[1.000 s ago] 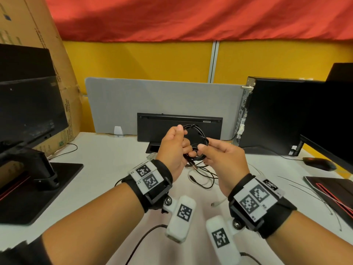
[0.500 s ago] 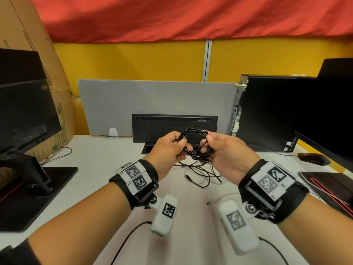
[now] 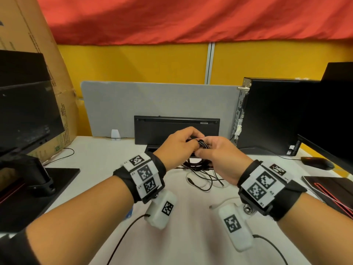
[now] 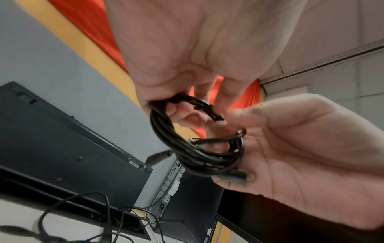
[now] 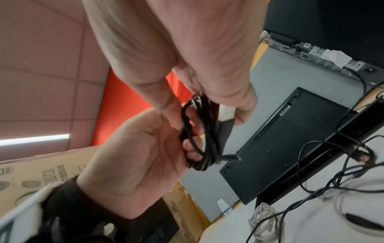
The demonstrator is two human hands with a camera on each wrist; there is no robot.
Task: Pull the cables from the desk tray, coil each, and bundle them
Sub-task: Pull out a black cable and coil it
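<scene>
Where both hands meet, black cable coil (image 4: 199, 148), loop upright.

The coiled cable (image 4: 188, 152) was black, the desk (image 3: 95, 161) white, the wall (image 3: 133, 64) yellow, the curtain (image 3: 172, 20) red, the wristbands (image 3: 145, 176) black-and-white checked.

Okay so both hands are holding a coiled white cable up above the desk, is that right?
Not quite: the coiled cable is black, not white, as the left wrist view shows. The left hand and right hand do hold it above the desk.
</scene>
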